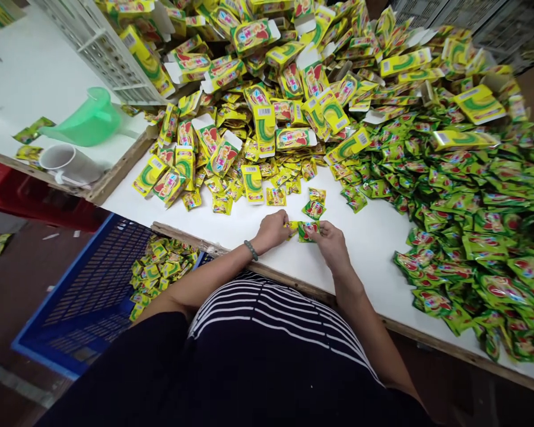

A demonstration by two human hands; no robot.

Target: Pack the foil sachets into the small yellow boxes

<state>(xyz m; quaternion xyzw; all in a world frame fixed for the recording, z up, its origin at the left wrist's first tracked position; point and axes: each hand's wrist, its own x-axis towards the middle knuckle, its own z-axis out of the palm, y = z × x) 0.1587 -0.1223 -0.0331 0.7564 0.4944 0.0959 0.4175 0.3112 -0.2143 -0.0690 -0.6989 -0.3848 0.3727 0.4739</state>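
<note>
Close to the table's front edge, my left hand [273,230] is closed on a small yellow sachet [292,226], most of it hidden by the fingers. My right hand [331,242] pinches a green sachet [308,230] with a red fruit picture. The two sachets meet or overlap between my hands; which, I cannot tell. Just beyond them a yellow sachet [317,194] and a green sachet [314,209] lie together on the white tabletop [369,237]. Past those is a pile of yellow sachets [231,187] with yellow boxes [264,130] heaped on it.
Many green sachets [493,249] cover the table's right side. At left stand a white mug [69,163], a green plastic scoop [91,121] and a white crate [102,53]. Below the edge, a blue crate [71,308] holds filled yellow boxes [160,267].
</note>
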